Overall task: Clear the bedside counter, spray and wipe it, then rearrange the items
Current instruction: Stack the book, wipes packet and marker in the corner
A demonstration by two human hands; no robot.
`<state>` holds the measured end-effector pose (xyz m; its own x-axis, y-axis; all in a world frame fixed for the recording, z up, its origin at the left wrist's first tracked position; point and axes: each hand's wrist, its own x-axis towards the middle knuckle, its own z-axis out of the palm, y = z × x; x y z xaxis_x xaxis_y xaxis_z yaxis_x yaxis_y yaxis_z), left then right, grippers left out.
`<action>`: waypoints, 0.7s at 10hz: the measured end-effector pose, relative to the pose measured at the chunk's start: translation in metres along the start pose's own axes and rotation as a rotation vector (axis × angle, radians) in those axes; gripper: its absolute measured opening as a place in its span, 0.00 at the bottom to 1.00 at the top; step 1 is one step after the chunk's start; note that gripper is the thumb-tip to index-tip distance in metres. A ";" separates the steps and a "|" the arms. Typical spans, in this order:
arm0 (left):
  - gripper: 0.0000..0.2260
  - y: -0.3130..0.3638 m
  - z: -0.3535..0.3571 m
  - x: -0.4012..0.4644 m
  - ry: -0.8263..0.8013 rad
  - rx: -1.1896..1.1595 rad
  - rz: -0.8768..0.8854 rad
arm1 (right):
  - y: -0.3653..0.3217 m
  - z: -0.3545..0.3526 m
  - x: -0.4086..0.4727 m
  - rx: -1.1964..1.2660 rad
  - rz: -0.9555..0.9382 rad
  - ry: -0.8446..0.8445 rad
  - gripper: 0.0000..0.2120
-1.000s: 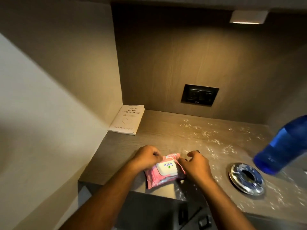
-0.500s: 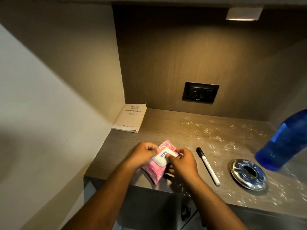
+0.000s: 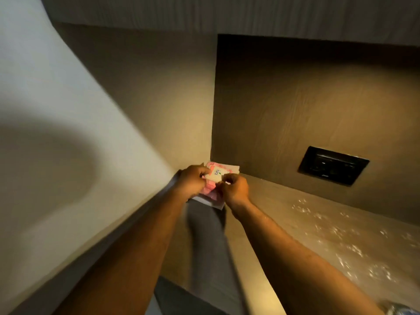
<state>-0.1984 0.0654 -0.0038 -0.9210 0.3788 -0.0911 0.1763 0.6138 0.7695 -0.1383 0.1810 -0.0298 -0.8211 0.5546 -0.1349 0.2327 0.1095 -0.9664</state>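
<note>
Both hands are out at the far left corner of the counter (image 3: pixel 284 226), where the side wall meets the wood back panel. Between them is the pink pack of wipes (image 3: pixel 212 178), held over something flat and pale that shows under its near edge, probably a book, though too little of it shows to be sure. I cannot tell whether the pack is resting on that or is held just clear of it.

The left hand (image 3: pixel 191 181) is curled around the pack's left side, fingers pressed onto its top. The right hand (image 3: pixel 234 188) is bunched at the pack's right side, thumb and forefinger pinched together at the edge of the white flap label; whether they have the flap itself or a wipe between them is too small and blurred to say.

The pack looks light and soft, a crinkly plastic pouch that gives under the fingers, so one hand has to steady the body while the other works the flap. The film is likely slick, and more so with wet fingers: to the right the counter is speckled with spray droplets (image 3: pixel 336 237), not yet wiped. A dark wall socket (image 3: pixel 333 165) sits on the back panel above them.
</note>
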 end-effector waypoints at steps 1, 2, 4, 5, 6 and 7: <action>0.20 -0.013 0.007 0.005 -0.017 0.170 -0.016 | 0.008 0.009 0.014 -0.150 0.056 -0.125 0.10; 0.19 -0.025 0.019 0.003 0.001 0.327 0.030 | 0.015 0.014 0.021 -0.261 0.007 -0.098 0.13; 0.14 -0.040 0.029 0.016 0.003 0.432 0.225 | 0.023 0.026 0.024 -0.041 -0.035 -0.109 0.13; 0.13 -0.032 0.025 0.025 -0.005 0.439 0.197 | 0.019 0.032 0.034 0.393 0.192 -0.167 0.20; 0.14 -0.028 0.025 0.025 0.033 0.418 0.166 | 0.014 0.004 0.033 0.031 0.100 -0.173 0.17; 0.19 -0.024 0.031 0.009 0.093 0.472 0.236 | 0.029 -0.052 0.018 -0.267 -0.076 0.036 0.13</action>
<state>-0.2002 0.0753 -0.0428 -0.8604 0.4945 0.1231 0.4999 0.7720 0.3926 -0.1186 0.2372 -0.0491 -0.8235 0.5650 -0.0516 0.3042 0.3630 -0.8808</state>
